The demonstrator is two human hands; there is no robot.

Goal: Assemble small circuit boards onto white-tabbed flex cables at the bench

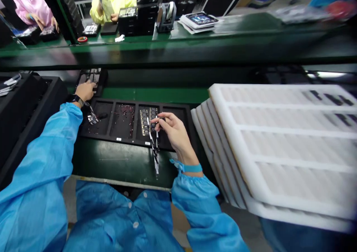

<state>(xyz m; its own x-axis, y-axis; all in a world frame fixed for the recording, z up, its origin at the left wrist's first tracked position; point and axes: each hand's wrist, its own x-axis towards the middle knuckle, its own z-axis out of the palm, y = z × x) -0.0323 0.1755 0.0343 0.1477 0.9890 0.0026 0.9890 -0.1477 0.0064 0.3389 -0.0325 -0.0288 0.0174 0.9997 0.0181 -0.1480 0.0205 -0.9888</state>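
Observation:
My left hand (86,91) reaches to a small black foam box (102,81) holding grey flat parts, at the back left. Its fingers are bent together over the parts; what they grip, if anything, is too small to make out. My right hand (175,133) is over a black divided tray (122,136), thumb and fingers pinched near a small dark piece I cannot name. Under those fingertips lie small circuit boards (144,122) in rows. Thin black-and-white strips (155,157) trail from there over the tray's front edge. Small silver parts (93,118) lie in the left compartment, below my left wrist.
Tiny reddish pieces (126,114) are scattered in another compartment. Stacked white foam trays (251,133) stand on the right, a few black parts in the top one. Black foam boxes (52,99) stand left. A raised green shelf (178,51) runs across; people work beyond it.

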